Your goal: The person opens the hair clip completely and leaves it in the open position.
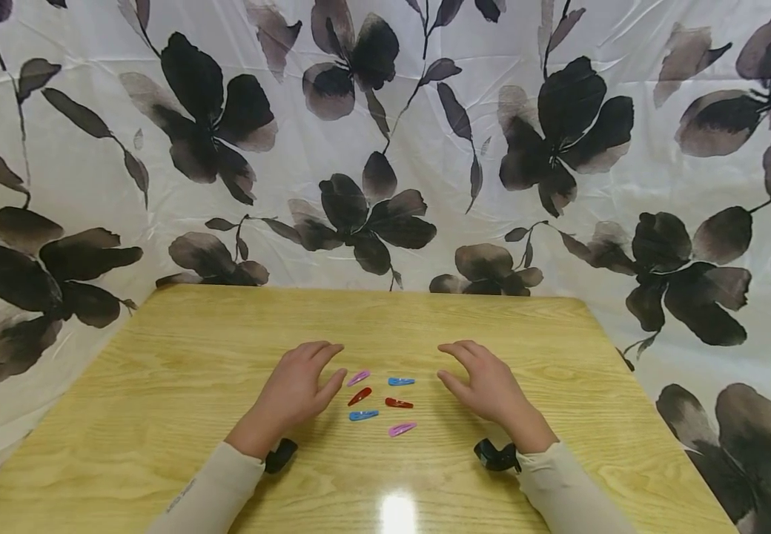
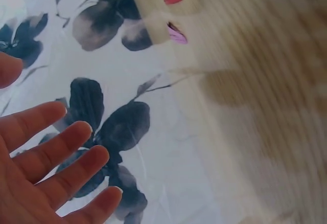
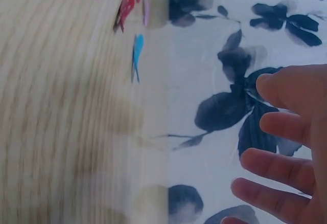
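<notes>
Six small hair clips lie between the hands in two columns. The left column has a pink clip (image 1: 359,378), a red clip (image 1: 359,396) and a blue clip (image 1: 363,415); the right has a blue clip (image 1: 402,381), a red clip (image 1: 399,403) and a pink clip (image 1: 402,429). My left hand (image 1: 302,386) is just left of them, fingers spread and holding nothing, as the left wrist view also shows. On the other side my right hand (image 1: 488,382) hovers with relaxed fingers, touching no clip; its spread fingers show in the right wrist view.
The clips lie on a wooden table (image 1: 212,334). Behind and beside it hangs a white cloth (image 1: 452,200) with dark flowers. Each wrist wears a black device, the left one (image 1: 282,455) and the right one (image 1: 495,455).
</notes>
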